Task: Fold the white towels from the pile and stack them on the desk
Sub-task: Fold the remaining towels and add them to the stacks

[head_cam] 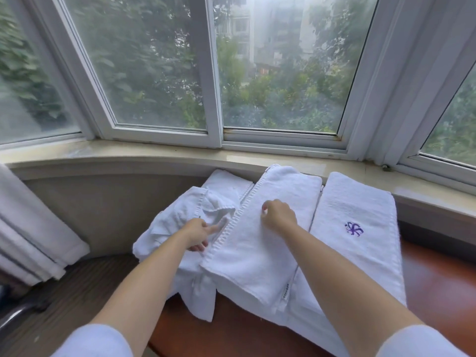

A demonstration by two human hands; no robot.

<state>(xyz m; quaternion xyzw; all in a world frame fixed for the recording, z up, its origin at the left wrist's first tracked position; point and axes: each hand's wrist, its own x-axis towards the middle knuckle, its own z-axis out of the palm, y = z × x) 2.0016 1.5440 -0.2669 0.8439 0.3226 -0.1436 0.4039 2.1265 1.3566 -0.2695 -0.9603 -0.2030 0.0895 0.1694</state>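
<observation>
I count one crested towel (360, 228) folded on the worktop (438, 274), my curled right hand (278, 215) empty on the half-folded towel (257, 243), my left hand (199, 234) pinching its hem, and the rumpled pile (177, 225) left.

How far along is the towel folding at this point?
Done: the logo towel lies folded on the desk. In hand: the middle towel, with the right hand on top and the left hand at its edge. Left: the crumpled pile.
</observation>
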